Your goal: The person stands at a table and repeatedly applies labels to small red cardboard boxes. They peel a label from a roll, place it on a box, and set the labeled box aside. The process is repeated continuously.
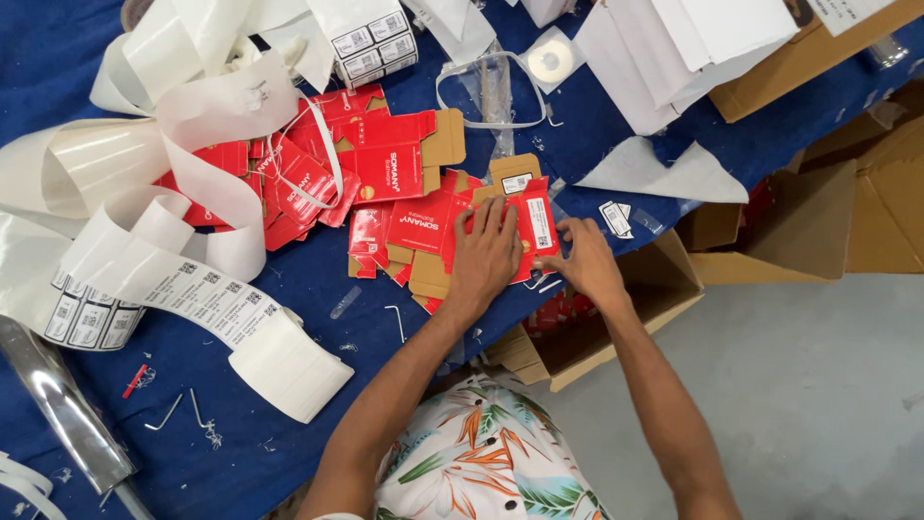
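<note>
Head view, looking down. My left hand (484, 252) lies flat, fingers spread, pressing a flattened red carton (520, 226) onto the blue desk (318, 385). My right hand (585, 258) rests at the carton's right edge, fingertips together on that edge; whether this grip pinches the card or only touches it I cannot tell. The carton sits close to the desk's near edge, which runs diagonally just below my right hand; beyond the edge stands an open cardboard box (616, 323) on the floor. The carton's long axis runs almost straight away from me, tilted slightly; its brown flap points to the far side. It is red with a brown unprinted inside and carries a white sticker (541, 223) along its right side. To the left, touching it, lies a heap of red cartons (375, 173). Strips of white label backing (183, 135) crowd the far left. Open blue cloth remains below my left forearm.
</note>
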